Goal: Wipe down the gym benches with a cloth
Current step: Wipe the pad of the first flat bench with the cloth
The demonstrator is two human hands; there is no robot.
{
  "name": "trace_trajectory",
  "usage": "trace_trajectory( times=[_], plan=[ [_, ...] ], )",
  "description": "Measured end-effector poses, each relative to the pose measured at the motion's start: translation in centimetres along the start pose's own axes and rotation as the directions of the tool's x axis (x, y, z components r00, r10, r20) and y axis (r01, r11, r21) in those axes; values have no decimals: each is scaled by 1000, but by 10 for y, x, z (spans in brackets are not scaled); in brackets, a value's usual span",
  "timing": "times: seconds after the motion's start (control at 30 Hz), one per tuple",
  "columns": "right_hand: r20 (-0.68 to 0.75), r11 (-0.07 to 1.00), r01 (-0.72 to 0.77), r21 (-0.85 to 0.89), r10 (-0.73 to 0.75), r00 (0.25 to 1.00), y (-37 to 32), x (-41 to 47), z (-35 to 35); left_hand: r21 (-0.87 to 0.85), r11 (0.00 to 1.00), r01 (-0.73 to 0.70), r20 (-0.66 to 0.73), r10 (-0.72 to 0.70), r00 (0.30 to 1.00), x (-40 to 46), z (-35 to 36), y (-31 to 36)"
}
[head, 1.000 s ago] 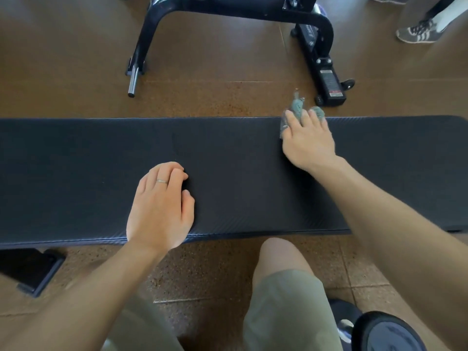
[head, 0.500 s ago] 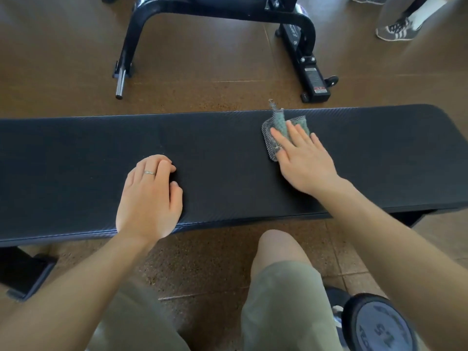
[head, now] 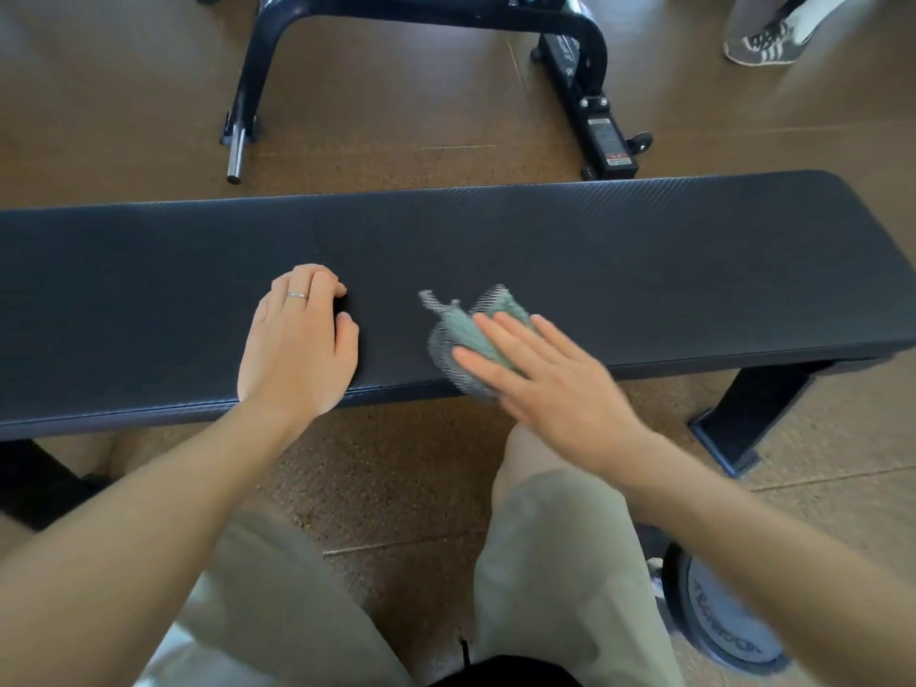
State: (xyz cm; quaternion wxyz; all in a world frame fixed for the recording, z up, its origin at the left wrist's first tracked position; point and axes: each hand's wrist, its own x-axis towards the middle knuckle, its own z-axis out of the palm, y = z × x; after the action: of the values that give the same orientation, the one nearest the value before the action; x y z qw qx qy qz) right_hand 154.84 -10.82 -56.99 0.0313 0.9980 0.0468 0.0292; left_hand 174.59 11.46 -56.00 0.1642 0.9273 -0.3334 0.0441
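The right hand (head: 555,384) lies flat with its fingers straight and spread, pressing a grey-green cloth (head: 466,339) onto the padded top of the bench (head: 669,270), close to the near edge. The cloth is bunched, with a loose corner sticking out to the left; part of it hangs just over the near edge, as far as the blur lets one tell. The left hand (head: 300,344) rests on the bench beside it, holding nothing, fingers curled under at the knuckles, a ring on one of them, apparently bracing the body.

The main risk is the cloth. Nothing grips it, only a flat palm, so a sweep past the edge could drag it off onto the floor. Being crumpled, it also covers a narrow strip, and patches between passes may be missed. The far right end of the pad looks out of easy reach from this crouch.

The pad is dark, with a fine woven texture, long and flat on black legs. The floor (head: 148,116) is brown and speckled, with seams. Behind the bench stands a black frame (head: 590,37) with a steel peg. A weight plate (head: 718,622) lies near the right knee, and someone's striped shoe (head: 763,44) shows at the top right.
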Motion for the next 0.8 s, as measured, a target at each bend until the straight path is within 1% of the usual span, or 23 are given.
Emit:
trace_trajectory(
  times=[0.1,0.17,0.23,0.3,0.37,0.43,0.47,0.57,0.63,0.7,0.77,0.8],
  plan=[
    [0,999,37,-26,-37,999,48,-36,-3,-3,1000,4,-7,-4,1000,0,0,0],
    [5,994,111,-7,-111,994,58,-36,-9,-1,1000,2,-13,-2,1000,1,1,0],
    [22,971,237,-36,-236,971,43,-9,-9,-7,1000,-1,-11,1,1000,3,1,0],
    [3,922,384,-43,-384,923,10,32,-5,-23,1000,-15,-7,14,1000,2,1,-2],
    [-38,887,461,-24,-461,886,-25,66,-2,-67,998,-1,-4,1,1000,1,-1,-5],
    [-36,892,452,-5,-452,891,-42,80,-3,-106,994,19,-14,-21,1000,1,-3,-6],
    [-21,895,446,-10,-447,894,-39,78,-4,-110,994,22,-17,-24,1000,0,-4,-6],
    [27,911,409,-59,-408,912,4,40,-4,-112,994,18,-17,-20,1000,0,-4,-3],
    [30,936,336,-100,-335,942,42,1,-6,-130,990,46,-20,-49,999,0,-5,-2],
    [40,968,231,-98,-228,973,68,-32,-8,-130,991,42,-37,-47,998,1,-4,-2],
    [77,987,150,-57,-145,986,72,-43,-8,-123,992,25,-39,-30,999,1,-3,-2],
    [83,989,141,-35,-137,987,68,-40,-8,-135,990,29,-29,-34,999,2,-2,-3]
  ],
)
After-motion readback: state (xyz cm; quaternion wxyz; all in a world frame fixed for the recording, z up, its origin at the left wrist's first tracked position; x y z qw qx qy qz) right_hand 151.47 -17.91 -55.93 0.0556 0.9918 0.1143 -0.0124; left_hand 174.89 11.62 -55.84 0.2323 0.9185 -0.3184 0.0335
